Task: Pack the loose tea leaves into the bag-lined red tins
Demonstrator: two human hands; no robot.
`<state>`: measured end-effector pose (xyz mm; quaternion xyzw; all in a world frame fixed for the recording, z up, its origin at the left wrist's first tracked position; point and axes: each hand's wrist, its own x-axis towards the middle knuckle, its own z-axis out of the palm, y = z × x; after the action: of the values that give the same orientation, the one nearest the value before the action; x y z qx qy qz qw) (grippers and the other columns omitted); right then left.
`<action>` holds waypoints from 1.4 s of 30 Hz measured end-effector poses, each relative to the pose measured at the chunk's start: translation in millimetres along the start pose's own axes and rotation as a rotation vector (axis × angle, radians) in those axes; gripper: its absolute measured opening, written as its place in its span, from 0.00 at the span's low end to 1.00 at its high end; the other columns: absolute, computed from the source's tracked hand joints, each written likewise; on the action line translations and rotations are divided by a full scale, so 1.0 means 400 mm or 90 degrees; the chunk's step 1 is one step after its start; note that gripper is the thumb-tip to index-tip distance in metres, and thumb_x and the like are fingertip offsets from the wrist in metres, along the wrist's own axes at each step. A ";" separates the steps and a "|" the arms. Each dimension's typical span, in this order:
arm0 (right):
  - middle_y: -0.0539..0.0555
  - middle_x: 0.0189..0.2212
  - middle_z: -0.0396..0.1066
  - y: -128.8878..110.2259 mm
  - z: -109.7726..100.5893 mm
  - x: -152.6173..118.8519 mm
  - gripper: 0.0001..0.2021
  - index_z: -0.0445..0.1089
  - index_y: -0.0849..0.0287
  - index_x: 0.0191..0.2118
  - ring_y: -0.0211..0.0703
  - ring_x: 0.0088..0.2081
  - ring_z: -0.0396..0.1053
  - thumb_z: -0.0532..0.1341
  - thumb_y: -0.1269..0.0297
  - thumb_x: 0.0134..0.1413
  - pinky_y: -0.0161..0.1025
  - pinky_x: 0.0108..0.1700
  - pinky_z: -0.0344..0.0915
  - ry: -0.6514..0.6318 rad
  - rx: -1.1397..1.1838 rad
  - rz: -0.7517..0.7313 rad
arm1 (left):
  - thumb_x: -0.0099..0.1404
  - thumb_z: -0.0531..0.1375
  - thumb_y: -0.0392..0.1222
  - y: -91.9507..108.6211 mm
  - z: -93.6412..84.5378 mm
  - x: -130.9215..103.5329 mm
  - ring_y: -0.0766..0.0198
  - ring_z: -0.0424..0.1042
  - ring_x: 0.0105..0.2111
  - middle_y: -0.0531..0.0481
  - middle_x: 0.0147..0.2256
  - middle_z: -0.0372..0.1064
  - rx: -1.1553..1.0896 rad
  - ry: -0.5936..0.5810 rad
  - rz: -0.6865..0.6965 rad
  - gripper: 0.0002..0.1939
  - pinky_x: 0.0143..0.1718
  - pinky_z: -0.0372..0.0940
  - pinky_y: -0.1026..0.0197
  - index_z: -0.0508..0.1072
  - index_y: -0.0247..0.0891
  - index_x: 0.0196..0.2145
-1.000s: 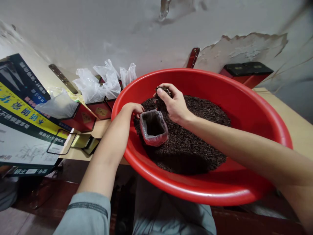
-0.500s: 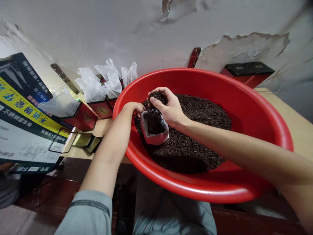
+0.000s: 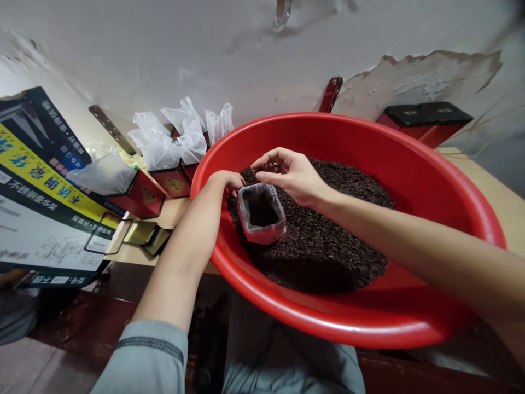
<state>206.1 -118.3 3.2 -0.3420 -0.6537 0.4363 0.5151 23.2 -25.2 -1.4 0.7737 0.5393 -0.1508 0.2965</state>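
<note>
A tin with a clear plastic bag folded over its rim (image 3: pixel 264 235) stands in a big red basin (image 3: pixel 414 320), on a heap of dark loose tea leaves (image 3: pixel 328 235). Its mouth faces up, and dark leaves show inside. At the tin's far left corner, my left hand (image 3: pixel 230 181) has its fingers closed on the bagged rim; the fingertips are partly hidden. Just above the far right edge of the tin hovers my right hand (image 3: pixel 293 174), fingers curved and apart, with nothing visible in them.
Left of the basin stand red tins (image 3: pixel 150 194) with plastic bags (image 3: pixel 153 142) sticking out. Gold lids (image 3: pixel 141 233) and a black frame (image 3: pixel 107 235) lie near a large printed carton (image 3: pixel 53 202). Black-topped tins (image 3: pixel 426 115) stand behind the basin at right, by the wall.
The tea leaves held in my right hand have gone from it, and its fingers have opened. My left hand stays at the tin's rim.
</note>
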 end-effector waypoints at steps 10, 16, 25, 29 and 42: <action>0.72 0.67 0.60 0.177 -0.188 -0.140 0.41 0.56 0.55 0.73 0.75 0.64 0.60 0.58 0.37 0.62 0.69 0.59 0.61 -0.295 -0.967 0.246 | 0.54 0.65 0.36 -0.013 -0.008 0.069 0.55 0.76 0.50 0.42 0.58 0.75 0.017 -0.063 -0.053 0.35 0.44 0.70 0.64 0.74 0.37 0.61; 0.73 0.57 0.69 0.172 -0.133 -0.136 0.24 0.69 0.64 0.60 0.68 0.57 0.67 0.57 0.53 0.67 0.59 0.53 0.66 -0.320 -1.021 0.181 | 0.50 0.62 0.37 -0.036 0.000 0.082 0.55 0.75 0.52 0.44 0.57 0.76 0.036 -0.081 -0.055 0.38 0.44 0.70 0.67 0.74 0.38 0.61; 0.66 0.49 0.78 0.169 -0.188 -0.083 0.19 0.76 0.61 0.54 0.62 0.47 0.77 0.58 0.55 0.67 0.51 0.47 0.71 -0.288 -0.897 0.197 | 0.52 0.62 0.38 -0.033 0.001 0.070 0.56 0.75 0.54 0.44 0.59 0.74 -0.003 -0.075 -0.061 0.38 0.42 0.70 0.69 0.72 0.39 0.63; 0.58 0.37 0.80 0.132 -0.190 -0.046 0.15 0.79 0.58 0.44 0.52 0.40 0.77 0.61 0.53 0.63 0.47 0.46 0.71 -0.033 -0.616 0.156 | 0.54 0.62 0.39 -0.035 -0.005 0.075 0.55 0.75 0.53 0.44 0.60 0.73 0.011 -0.056 -0.047 0.37 0.42 0.70 0.68 0.72 0.40 0.63; 0.50 0.35 0.74 0.021 0.091 0.005 0.22 0.71 0.53 0.40 0.39 0.34 0.70 0.69 0.41 0.50 0.40 0.35 0.71 0.211 0.205 0.078 | 0.54 0.64 0.38 -0.039 -0.004 0.083 0.57 0.76 0.48 0.43 0.50 0.78 -0.021 -0.059 0.010 0.29 0.45 0.71 0.64 0.77 0.38 0.56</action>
<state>170.2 -121.4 -6.9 -0.3613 -0.4602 0.5033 0.6359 20.9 4.4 -23.2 0.7649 0.5216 -0.1750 0.3351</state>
